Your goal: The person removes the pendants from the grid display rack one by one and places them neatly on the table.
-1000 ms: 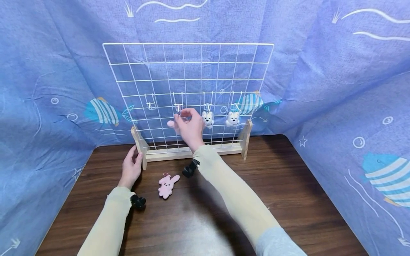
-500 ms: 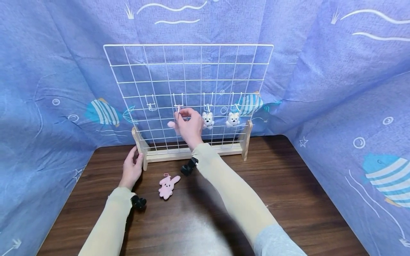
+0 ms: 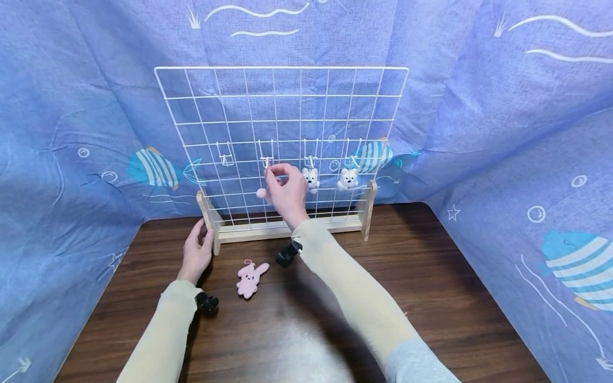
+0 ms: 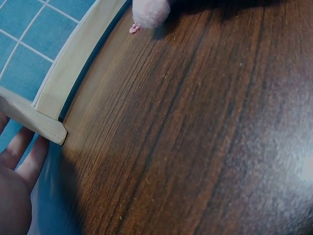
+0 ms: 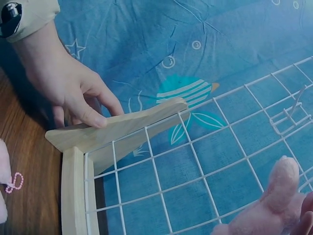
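Note:
My right hand [image 3: 289,192] pinches a pink plush bunny keychain [image 5: 274,205] in front of the white wire grid, just below a hook [image 3: 267,161]. A thin pink strand shows at that hook above my fingertips; most of the bunny is hidden by the hand in the head view. My left hand [image 3: 196,252] rests against the outer side of the rack's left wooden end piece [image 5: 142,122], fingers fairly straight and partly hidden behind it in the left wrist view. Between the two arms, a second pink bunny keychain [image 3: 248,280] lies face up on the table.
Two white bear keychains, a left one [image 3: 311,180] and a right one [image 3: 348,179], hang on hooks to the right. At far left, a bare hook [image 3: 227,159] sits on the grid [image 3: 282,122]. A blue fish-print curtain [image 3: 479,159] surrounds the brown table [image 3: 431,298].
My right hand has shifted slightly down and to the right, and the bunny it holds has lowered with it. The left hand and the bunny on the table stay put.

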Demonstrator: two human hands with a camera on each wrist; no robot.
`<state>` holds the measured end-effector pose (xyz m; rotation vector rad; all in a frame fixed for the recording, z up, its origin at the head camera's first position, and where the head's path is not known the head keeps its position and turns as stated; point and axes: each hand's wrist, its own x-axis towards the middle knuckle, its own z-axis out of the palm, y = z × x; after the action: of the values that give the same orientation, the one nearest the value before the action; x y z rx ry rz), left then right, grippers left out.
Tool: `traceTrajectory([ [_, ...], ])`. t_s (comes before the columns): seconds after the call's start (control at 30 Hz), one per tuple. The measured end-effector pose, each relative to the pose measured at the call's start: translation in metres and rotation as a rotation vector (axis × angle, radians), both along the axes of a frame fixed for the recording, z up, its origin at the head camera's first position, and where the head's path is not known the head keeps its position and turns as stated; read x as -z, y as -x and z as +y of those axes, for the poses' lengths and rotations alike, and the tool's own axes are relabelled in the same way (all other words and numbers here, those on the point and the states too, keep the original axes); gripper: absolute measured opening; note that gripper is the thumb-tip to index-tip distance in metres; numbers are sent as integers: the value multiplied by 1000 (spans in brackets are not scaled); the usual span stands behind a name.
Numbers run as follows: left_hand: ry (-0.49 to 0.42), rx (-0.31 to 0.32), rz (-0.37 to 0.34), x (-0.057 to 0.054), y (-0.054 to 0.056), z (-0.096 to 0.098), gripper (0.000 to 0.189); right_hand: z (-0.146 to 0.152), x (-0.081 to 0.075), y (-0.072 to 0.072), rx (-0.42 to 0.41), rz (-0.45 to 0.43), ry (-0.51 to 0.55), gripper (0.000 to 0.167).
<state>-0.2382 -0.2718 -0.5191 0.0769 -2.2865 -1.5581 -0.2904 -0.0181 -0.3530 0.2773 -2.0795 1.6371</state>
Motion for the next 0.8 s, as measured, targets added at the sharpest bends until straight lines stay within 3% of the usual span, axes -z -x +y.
traceTrajectory([
  [0.23, 11, -10, -12, 7, 4, -5, 52, 1, -1, -7, -35, 62, 3, 10],
  [0.8, 10, -3, -8, 7, 5, -6, 53, 6, -9, -20, -120, 132, 33, 12],
])
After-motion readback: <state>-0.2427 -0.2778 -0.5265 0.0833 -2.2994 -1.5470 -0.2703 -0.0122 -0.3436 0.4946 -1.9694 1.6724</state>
